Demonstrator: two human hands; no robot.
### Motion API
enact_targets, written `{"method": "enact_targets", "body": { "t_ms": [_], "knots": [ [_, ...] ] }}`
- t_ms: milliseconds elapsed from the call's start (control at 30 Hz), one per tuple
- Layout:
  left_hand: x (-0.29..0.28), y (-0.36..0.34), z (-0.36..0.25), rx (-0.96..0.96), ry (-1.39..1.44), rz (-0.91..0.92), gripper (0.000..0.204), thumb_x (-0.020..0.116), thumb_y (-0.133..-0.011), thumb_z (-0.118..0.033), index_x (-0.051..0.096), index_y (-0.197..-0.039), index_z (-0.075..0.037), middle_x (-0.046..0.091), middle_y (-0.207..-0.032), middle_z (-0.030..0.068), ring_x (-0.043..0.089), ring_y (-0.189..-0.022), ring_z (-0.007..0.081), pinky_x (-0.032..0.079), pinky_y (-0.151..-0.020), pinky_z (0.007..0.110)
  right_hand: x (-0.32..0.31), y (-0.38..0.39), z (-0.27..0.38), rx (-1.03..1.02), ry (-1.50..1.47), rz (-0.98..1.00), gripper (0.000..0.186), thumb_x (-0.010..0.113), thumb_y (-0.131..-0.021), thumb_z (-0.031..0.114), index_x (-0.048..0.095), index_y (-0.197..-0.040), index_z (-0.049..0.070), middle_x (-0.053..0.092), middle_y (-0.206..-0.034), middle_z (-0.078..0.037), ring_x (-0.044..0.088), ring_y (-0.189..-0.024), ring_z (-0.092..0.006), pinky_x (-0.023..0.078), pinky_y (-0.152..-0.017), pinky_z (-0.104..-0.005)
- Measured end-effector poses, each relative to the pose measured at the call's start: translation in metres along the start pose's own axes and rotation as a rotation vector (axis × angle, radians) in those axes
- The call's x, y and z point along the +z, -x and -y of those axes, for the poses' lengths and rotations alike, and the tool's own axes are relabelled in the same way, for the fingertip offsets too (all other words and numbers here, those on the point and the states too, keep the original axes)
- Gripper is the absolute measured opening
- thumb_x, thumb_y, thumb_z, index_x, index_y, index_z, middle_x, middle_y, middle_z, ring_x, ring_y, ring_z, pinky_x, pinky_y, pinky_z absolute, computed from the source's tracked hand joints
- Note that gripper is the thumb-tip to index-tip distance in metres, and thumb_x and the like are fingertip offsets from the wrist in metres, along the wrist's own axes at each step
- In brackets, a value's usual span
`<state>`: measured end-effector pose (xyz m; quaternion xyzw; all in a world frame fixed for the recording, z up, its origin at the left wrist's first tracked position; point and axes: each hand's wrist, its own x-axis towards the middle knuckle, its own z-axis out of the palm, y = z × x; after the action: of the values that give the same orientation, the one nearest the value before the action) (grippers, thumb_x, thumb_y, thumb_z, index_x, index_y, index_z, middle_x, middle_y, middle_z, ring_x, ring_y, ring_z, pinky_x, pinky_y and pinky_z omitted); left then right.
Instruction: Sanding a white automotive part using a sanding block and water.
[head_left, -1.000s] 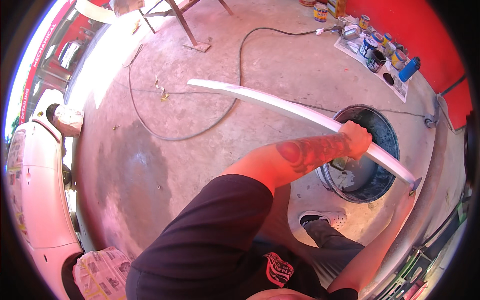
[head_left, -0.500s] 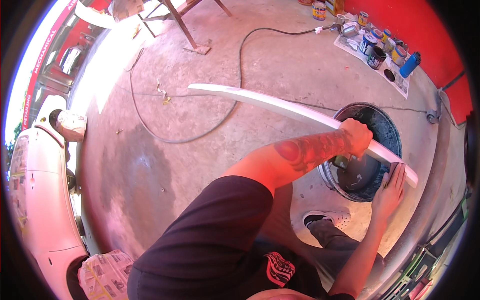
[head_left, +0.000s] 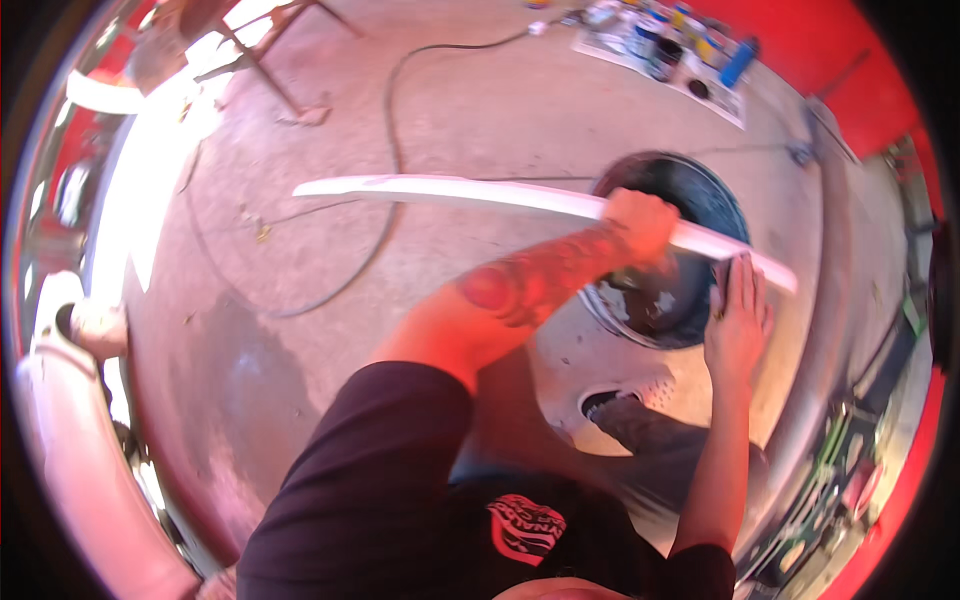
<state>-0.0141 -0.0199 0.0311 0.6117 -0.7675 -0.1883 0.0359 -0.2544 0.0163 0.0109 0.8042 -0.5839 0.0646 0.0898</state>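
A long, slightly curved white strip [head_left: 470,192], which looks like a car trim piece, lies slantwise over a dark bucket [head_left: 712,200] holding murky liquid. My left hand [head_left: 642,222] is wrapped round the strip, right of its middle. Near the strip's right end, my right hand [head_left: 738,300] presses a dark thin piece [head_left: 721,275] against the edge; it looks like sandpaper and is mostly hidden by my fingers. The strip's far left end hangs unsupported over the concrete floor.
An air hose [head_left: 392,120] loops across the floor. Paint cans [head_left: 665,58] and a blue bottle [head_left: 739,62] stand on paper by the red wall. A pale car body [head_left: 95,460] is at left, a metal stand [head_left: 262,70] behind. My shoe [head_left: 650,387] is beside the bucket.
My view has shifted, so the bucket, cans and hose appear farther left and higher. The strip lies flatter in the picture. Both hands keep their places on it.
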Motion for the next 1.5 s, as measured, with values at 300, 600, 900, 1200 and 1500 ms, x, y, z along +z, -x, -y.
{"method": "enact_targets", "body": {
  "t_ms": [300, 600, 900, 1200, 1500],
  "knots": [
    [0.011, 0.001, 0.007, -0.021, -0.192, -0.111, 0.040, 0.079, -0.079, -0.036, 0.065, -0.105, -0.009, 0.075, -0.089, 0.0122, 0.076, -0.083, 0.0314, 0.061, -0.071, 0.044, -0.001, -0.008, 0.011, 0.056, -0.067, 0.036, 0.070, 0.065, -0.090, 0.020, 0.040, -0.155, 0.013, 0.036, -0.163, -0.005, 0.035, -0.150, -0.0302, 0.033, -0.114, -0.0600],
    [0.014, 0.004, 0.001, -0.027, -0.194, -0.135, 0.044, 0.081, -0.081, -0.035, 0.062, -0.109, -0.007, 0.072, -0.097, 0.0159, 0.073, -0.091, 0.0367, 0.060, -0.079, 0.048, 0.012, -0.015, -0.044, 0.159, -0.137, -0.022, 0.069, 0.069, -0.090, 0.029, 0.044, -0.154, 0.018, 0.040, -0.161, -0.003, 0.035, -0.150, -0.0284, 0.033, -0.114, -0.0578],
    [0.017, 0.009, 0.004, -0.021, -0.248, -0.173, 0.044, 0.080, -0.081, -0.035, 0.060, -0.109, -0.008, 0.071, -0.095, 0.0140, 0.073, -0.090, 0.0361, 0.059, -0.078, 0.047, 0.013, -0.030, -0.063, 0.241, -0.082, 0.047, 0.057, 0.058, -0.099, 0.037, 0.048, -0.149, 0.014, 0.048, -0.156, -0.004, 0.042, -0.146, -0.0273, 0.039, -0.109, -0.0563],
    [0.021, 0.010, 0.004, -0.009, -0.310, -0.214, 0.043, 0.080, -0.080, -0.036, 0.061, -0.106, -0.009, 0.070, -0.093, 0.0119, 0.073, -0.088, 0.0327, 0.058, -0.077, 0.046, 0.030, -0.051, -0.112, 0.372, -0.288, 0.071, 0.044, 0.052, -0.102, 0.038, 0.056, -0.141, 0.018, 0.056, -0.148, -0.002, 0.040, -0.147, -0.0306, 0.039, -0.107, -0.0613],
    [0.027, 0.006, -0.002, -0.015, -0.349, -0.251, 0.041, 0.081, -0.079, -0.035, 0.061, -0.104, -0.009, 0.070, -0.092, 0.0103, 0.073, -0.088, 0.0304, 0.058, -0.075, 0.045, 0.014, -0.063, -0.093, 0.220, -0.189, 0.131, 0.038, 0.055, -0.097, 0.033, 0.064, -0.131, 0.017, 0.063, -0.138, -0.001, 0.051, -0.136, -0.0276, 0.041, -0.105, -0.0560]
  ]
}}
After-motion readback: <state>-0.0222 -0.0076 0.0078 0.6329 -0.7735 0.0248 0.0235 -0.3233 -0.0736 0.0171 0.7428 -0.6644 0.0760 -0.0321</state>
